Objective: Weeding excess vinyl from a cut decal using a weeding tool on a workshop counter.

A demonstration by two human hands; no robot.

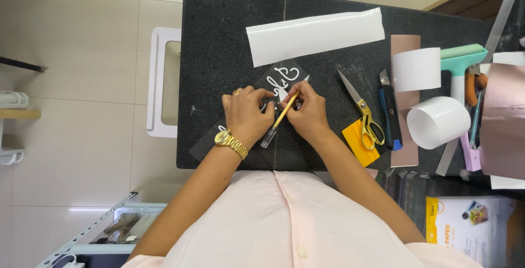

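Under the fingers [273, 103] lies a dark sheet [284, 74] with white looping cut-out shapes, on a black speckled table [219, 38]. Between the fingers runs a yellow tool [285, 110] with a clear grey end. Beyond the fingers sits a plain white strip [315, 34]. To their right are scissors [363, 116] with gold handles, a yellow squeegee [358, 143], a black and blue knife [390, 118], white rolls [437, 121], a mint-green scraper [462, 57] and a copper-pink sheet [504, 120]. Near the left-hand fingers shines a gold watch [230, 143]; the shirt [290, 224] is pale pink.
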